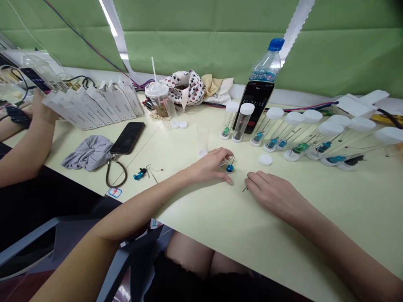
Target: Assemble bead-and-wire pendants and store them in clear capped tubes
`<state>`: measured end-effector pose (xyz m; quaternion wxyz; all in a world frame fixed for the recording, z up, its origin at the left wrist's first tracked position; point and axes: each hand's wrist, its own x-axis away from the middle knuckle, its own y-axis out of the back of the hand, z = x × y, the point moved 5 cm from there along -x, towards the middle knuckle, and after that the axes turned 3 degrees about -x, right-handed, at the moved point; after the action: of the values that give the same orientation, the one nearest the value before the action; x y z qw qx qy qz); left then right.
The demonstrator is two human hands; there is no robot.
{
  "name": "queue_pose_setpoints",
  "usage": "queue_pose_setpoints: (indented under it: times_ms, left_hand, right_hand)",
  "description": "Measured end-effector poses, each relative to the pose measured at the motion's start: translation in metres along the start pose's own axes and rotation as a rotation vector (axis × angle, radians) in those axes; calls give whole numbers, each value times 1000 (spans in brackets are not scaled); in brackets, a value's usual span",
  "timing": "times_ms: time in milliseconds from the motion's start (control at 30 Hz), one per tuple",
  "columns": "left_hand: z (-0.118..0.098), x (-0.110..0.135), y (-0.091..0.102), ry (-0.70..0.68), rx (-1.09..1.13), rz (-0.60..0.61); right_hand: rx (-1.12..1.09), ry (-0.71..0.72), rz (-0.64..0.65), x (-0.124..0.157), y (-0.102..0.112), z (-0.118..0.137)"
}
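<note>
My left hand [214, 165] rests low over the table, thumb and fingers apart, curved around a small blue part [230, 168] with thin bent metal wire. Whether a fingertip touches the wire, I cannot tell. To its right, my right hand [272, 191] is closed, with a short metal pin [245, 189] poking out from its fingertips. Behind my left hand stands an uncapped clear tube [203, 140]. A loose white cap [265, 160] lies beyond my right hand.
Several capped tubes [242, 121] with coloured parts line the back right, before a propped phone [255, 105] and a bottle [267, 63]. Leftward lie another blue part [139, 174], thin metal rods [153, 173], a phone [128, 137] and white boxes [94, 105]. Another person's arm [37, 134] reaches in.
</note>
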<state>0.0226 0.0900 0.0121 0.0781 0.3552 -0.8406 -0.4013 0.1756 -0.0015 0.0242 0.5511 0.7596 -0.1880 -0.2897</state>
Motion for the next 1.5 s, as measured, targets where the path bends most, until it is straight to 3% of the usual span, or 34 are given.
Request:
queue_pose_setpoints:
  times_ms: [167,267,367,400,533,600,733,867,1000,1500]
  left_hand:
    - [-16,7,24,-204,51,-99]
    - [-20,16,39,-319,-72,-284]
    - [-24,25,40,-348,-219,-465]
    - [-27,26,34,-350,-246,-424]
    - [-53,29,-14,-483,-313,92]
    - [-67,34,-31,-604,-322,226]
    - [-68,34,-42,-682,-502,171]
    - [-59,30,-39,-678,-667,15]
    - [-57,29,-37,-703,-725,-68]
    - [-52,28,-42,-657,-748,-10]
  right_hand:
    - [118,-3,42,4,-6,3]
    - [128,-22,82,5,-4,3]
    - [-42,-97,85,8,6,-3]
    - [-111,-126,85,9,10,-7]
    - [-330,-230,80,22,16,-21]
    - [-402,-250,61,29,13,-25]
    - [-503,-325,-52,37,5,-29]
    - [-523,-357,-41,36,-1,-27]
    - [-500,-360,-53,35,1,-27]
    - [-481,-349,-27,37,-3,-27]
